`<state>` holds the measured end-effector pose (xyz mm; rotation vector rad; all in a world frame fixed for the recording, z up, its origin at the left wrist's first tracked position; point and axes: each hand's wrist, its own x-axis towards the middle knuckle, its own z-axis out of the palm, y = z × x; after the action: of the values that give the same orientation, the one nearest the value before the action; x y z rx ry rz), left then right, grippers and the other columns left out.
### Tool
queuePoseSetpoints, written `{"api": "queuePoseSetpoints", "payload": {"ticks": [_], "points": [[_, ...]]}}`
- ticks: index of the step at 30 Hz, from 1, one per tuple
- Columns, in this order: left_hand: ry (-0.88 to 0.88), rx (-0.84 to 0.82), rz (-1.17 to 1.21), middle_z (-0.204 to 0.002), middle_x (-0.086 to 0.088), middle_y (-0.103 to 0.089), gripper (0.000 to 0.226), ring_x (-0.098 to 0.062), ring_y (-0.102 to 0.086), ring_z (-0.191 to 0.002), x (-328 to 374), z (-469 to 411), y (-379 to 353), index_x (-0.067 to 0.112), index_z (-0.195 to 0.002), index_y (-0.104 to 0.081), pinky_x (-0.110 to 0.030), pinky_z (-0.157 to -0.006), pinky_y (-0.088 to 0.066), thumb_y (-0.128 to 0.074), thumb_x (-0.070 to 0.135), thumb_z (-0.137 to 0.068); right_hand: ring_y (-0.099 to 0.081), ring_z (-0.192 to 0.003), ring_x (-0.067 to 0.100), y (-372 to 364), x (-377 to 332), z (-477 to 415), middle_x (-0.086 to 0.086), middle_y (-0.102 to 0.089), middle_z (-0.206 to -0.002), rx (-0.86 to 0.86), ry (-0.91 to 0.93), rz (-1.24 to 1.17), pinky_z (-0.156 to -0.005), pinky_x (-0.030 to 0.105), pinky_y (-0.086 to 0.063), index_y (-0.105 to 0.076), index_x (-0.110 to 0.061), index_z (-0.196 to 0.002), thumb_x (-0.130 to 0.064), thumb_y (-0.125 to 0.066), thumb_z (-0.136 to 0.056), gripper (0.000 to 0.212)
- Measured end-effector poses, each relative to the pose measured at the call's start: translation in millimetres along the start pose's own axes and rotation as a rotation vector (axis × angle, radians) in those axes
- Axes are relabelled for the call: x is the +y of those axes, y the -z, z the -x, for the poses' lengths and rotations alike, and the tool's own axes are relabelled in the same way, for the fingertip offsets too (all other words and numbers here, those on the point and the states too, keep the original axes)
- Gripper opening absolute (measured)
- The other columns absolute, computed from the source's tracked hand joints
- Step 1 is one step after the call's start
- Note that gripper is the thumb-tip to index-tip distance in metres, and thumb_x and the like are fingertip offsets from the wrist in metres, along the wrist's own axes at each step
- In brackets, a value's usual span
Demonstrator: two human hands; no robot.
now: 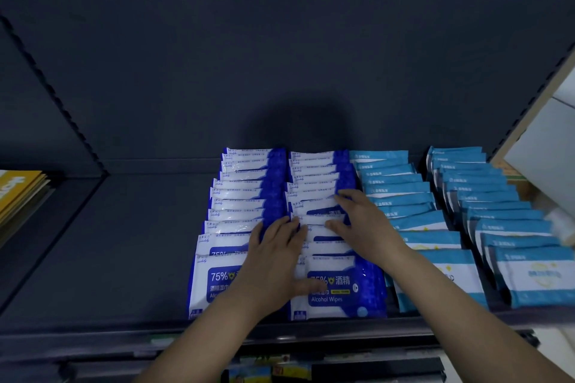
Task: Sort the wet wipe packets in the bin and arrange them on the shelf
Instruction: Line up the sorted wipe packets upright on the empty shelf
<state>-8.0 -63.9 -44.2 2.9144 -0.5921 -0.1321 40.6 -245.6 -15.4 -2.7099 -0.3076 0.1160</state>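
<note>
hands flat on the alcohol wipes row

four neat rows of wet wipe packets sit on the dark matte shelf [124, 242], each row overlapped like roof tiles from the back panel to the front lip. the packets are soft, glossy plastic pouches, rectangular and slightly puffy. the two rows on the left are white with deep blue panels: the outer alcohol row [236, 205] and the inner alcohol row [314, 171], whose front packet [339, 295] reads "75%" and "alcohol wipes". just beside them to the right stand two light blue rows [395, 186], the far one [485, 193] running to the shelf's right end.

both forearms come in from below. the left hand [273, 258] lies palm down along the seam between the two alcohol rows, fingers straight and together, thumb spread out across the front packet; it grips nothing, only presses. the right hand [364, 224] rests on the middle of the inner alcohol row, fingers stretched nearly straight toward the left over the packet tops, thumb spread below them, closed round nothing.

a stack of yellow flat items [18, 193] lies on the neighbouring shelf at far left.
</note>
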Motion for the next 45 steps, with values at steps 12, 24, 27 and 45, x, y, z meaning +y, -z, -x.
{"api": "queuePoseSetpoints", "payload": {"ticks": [12,24,27,45], "points": [[-0.002,0.09,-0.061,-0.157,0.003,-0.017,0.107,-0.017,-0.002,-0.144,-6,7,-1,0.022,-0.15,-0.02,-0.052,-0.114,-0.002,-0.007,0.088,-0.067,-0.02,-0.138,0.02,-2,-5,6,-0.001,-0.022,-0.152,0.019,0.04,0.304,-0.115,0.037,-0.016,-0.023,-0.023,-0.147,-0.056,-0.034,-0.094,0.064],[0.383,0.175,0.609,-0.158,0.013,0.0,0.095,-0.007,0.002,-0.144,-79,58,6,0.032,-0.151,-0.008,-0.031,-0.115,-0.015,-0.063,0.055,-0.077,0.02,-0.142,0.008,-21,-11,43,-0.014,0.014,-0.156,-0.245,0.195,0.173,-0.116,0.036,0.015,-0.007,-0.036,-0.148,-0.051,-0.062,-0.082,0.087],[0.43,0.283,0.795,-0.128,0.024,-0.04,0.063,-0.004,-0.039,-0.125,-82,50,15,0.035,-0.135,-0.029,-0.018,-0.098,-0.031,-0.066,0.033,-0.085,0.018,-0.143,0.009,-19,-12,42,-0.013,0.012,-0.156,-0.26,0.182,0.14,-0.116,0.036,0.012,-0.008,-0.034,-0.149,-0.049,-0.065,-0.081,0.089],[0.521,0.094,0.707,-0.137,0.001,-0.044,0.11,-0.023,-0.035,-0.129,-107,24,6,0.033,-0.143,-0.026,-0.045,-0.108,-0.034,-0.071,0.075,-0.052,0.019,-0.141,0.007,-27,-23,33,-0.012,0.013,-0.156,-0.274,0.159,0.081,-0.116,0.04,0.013,-0.01,-0.027,-0.15,-0.034,-0.067,-0.083,0.088]]}}
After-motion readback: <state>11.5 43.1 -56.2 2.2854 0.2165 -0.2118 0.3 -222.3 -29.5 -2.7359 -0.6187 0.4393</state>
